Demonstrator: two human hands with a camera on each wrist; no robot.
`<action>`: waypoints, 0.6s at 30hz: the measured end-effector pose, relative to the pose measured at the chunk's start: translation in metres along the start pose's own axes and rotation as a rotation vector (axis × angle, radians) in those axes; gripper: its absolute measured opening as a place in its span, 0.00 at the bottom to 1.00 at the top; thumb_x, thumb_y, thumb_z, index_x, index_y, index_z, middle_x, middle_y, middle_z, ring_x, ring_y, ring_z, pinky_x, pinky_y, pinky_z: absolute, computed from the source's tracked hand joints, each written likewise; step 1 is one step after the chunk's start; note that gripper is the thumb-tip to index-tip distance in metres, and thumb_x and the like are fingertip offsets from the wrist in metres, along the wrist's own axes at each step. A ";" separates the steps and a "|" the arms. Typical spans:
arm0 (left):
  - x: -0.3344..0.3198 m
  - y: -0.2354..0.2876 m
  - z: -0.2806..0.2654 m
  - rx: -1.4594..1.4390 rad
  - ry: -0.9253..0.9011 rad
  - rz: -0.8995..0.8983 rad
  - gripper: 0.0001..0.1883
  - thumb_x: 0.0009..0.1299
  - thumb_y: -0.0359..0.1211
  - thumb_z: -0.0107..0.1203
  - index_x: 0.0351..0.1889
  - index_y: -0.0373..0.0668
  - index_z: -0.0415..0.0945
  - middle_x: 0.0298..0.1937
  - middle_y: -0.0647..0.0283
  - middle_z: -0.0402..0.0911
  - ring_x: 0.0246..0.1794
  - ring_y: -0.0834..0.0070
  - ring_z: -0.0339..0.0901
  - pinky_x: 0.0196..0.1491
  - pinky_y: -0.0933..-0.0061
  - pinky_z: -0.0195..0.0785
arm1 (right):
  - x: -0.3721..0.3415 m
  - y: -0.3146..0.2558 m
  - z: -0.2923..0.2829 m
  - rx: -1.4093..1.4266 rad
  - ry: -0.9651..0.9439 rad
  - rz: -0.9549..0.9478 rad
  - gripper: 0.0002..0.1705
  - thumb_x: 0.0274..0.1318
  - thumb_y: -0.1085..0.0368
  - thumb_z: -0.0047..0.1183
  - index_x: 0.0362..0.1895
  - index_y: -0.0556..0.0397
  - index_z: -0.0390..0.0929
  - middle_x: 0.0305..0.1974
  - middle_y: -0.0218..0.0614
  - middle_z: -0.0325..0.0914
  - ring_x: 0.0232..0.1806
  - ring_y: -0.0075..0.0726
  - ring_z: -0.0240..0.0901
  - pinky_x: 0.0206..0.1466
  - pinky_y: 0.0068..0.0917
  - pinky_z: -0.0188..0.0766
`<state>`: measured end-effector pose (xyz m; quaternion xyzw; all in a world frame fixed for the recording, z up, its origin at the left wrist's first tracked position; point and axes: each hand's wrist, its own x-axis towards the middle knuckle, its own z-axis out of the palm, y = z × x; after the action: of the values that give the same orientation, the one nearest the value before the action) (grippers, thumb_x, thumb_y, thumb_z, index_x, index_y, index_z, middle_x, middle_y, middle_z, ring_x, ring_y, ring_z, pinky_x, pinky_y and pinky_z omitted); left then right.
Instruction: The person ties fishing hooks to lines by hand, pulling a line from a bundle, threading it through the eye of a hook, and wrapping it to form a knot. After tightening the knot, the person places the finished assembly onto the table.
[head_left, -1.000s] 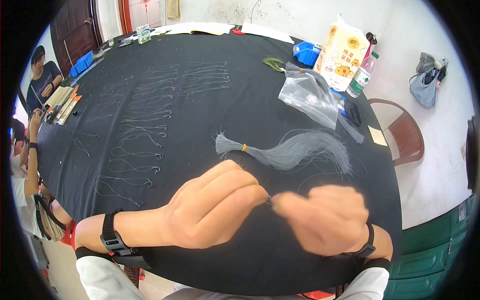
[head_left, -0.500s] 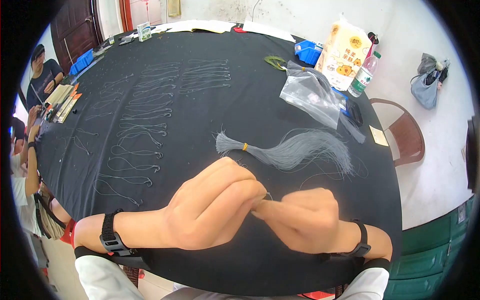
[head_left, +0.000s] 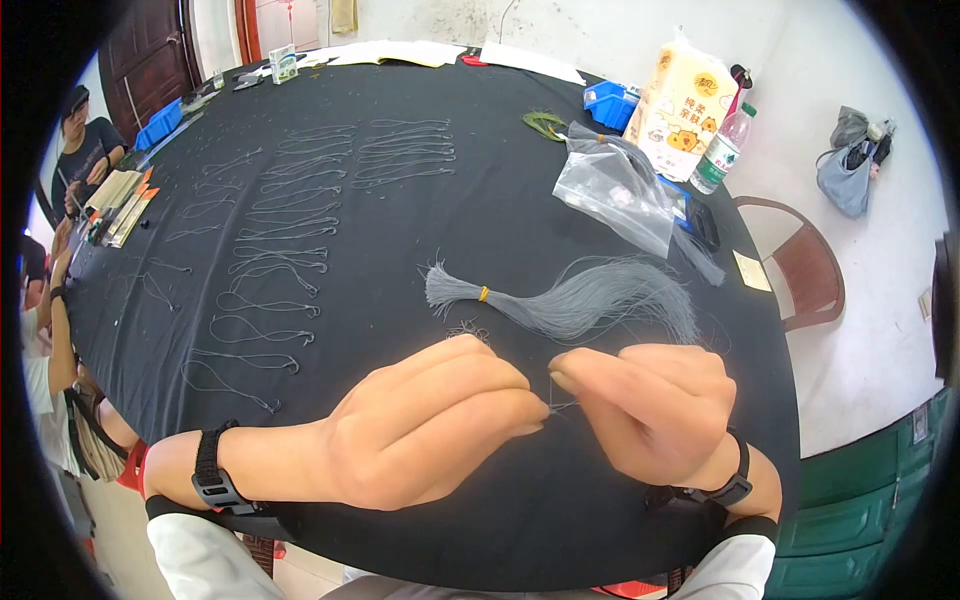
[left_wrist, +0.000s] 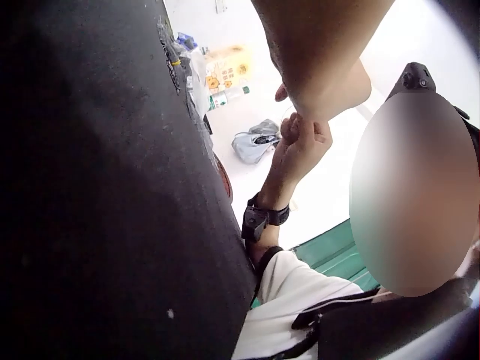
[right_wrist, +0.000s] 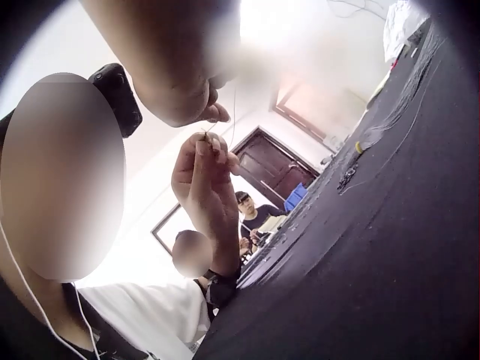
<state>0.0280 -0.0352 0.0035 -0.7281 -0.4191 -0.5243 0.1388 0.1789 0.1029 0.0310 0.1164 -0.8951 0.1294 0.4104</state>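
The left hand (head_left: 435, 425) pinches a thin thread (head_left: 565, 405) between the hands, its visible length running sideways toward the right hand (head_left: 655, 405), whose grip cannot be told; the left is nearer. A thread bundle (head_left: 610, 297) lies beyond both.

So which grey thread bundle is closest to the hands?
The bundle fanned out in the open, just beyond the right hand. The other bundle lies farther back, by the clear bag.
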 end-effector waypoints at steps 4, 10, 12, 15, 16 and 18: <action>0.002 0.001 -0.001 -0.037 -0.004 -0.052 0.12 0.50 0.17 0.65 0.33 0.29 0.78 0.29 0.53 0.78 0.24 0.68 0.74 0.24 0.73 0.66 | 0.001 0.001 0.000 0.004 -0.004 0.008 0.17 0.35 0.80 0.61 0.37 0.60 0.80 0.14 0.32 0.68 0.12 0.27 0.65 0.14 0.22 0.59; 0.001 0.001 -0.002 -0.007 -0.010 -0.033 0.12 0.50 0.17 0.64 0.33 0.29 0.78 0.29 0.53 0.78 0.23 0.69 0.74 0.23 0.73 0.65 | 0.000 0.002 0.002 0.046 0.008 0.039 0.15 0.39 0.79 0.61 0.37 0.60 0.80 0.15 0.33 0.70 0.12 0.28 0.66 0.14 0.22 0.60; -0.002 -0.001 -0.004 0.015 -0.021 0.008 0.13 0.50 0.16 0.64 0.34 0.30 0.78 0.30 0.53 0.77 0.23 0.69 0.73 0.23 0.74 0.65 | -0.002 0.003 0.007 0.117 0.004 0.095 0.13 0.41 0.78 0.61 0.37 0.59 0.81 0.15 0.33 0.71 0.12 0.29 0.66 0.14 0.22 0.60; -0.001 0.000 -0.005 0.039 -0.016 0.016 0.14 0.50 0.14 0.62 0.35 0.30 0.76 0.30 0.53 0.77 0.22 0.70 0.73 0.22 0.74 0.65 | -0.004 0.000 0.011 0.294 -0.063 0.273 0.11 0.44 0.76 0.60 0.36 0.56 0.82 0.15 0.33 0.72 0.12 0.30 0.67 0.15 0.22 0.60; 0.000 0.000 -0.006 0.046 -0.011 0.009 0.14 0.50 0.14 0.62 0.36 0.30 0.76 0.31 0.53 0.77 0.22 0.70 0.73 0.22 0.74 0.65 | -0.003 -0.003 0.010 0.359 -0.110 0.363 0.10 0.45 0.76 0.60 0.36 0.55 0.82 0.15 0.33 0.72 0.12 0.30 0.67 0.15 0.22 0.60; 0.000 0.000 -0.006 0.046 -0.002 0.001 0.14 0.51 0.13 0.61 0.36 0.30 0.76 0.31 0.53 0.76 0.22 0.70 0.73 0.22 0.75 0.64 | -0.004 -0.007 0.011 0.433 -0.163 0.447 0.10 0.46 0.75 0.59 0.36 0.54 0.82 0.16 0.33 0.73 0.12 0.30 0.68 0.16 0.22 0.60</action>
<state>0.0235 -0.0392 0.0057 -0.7255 -0.4309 -0.5137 0.1551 0.1757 0.0934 0.0223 0.0114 -0.8801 0.3943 0.2643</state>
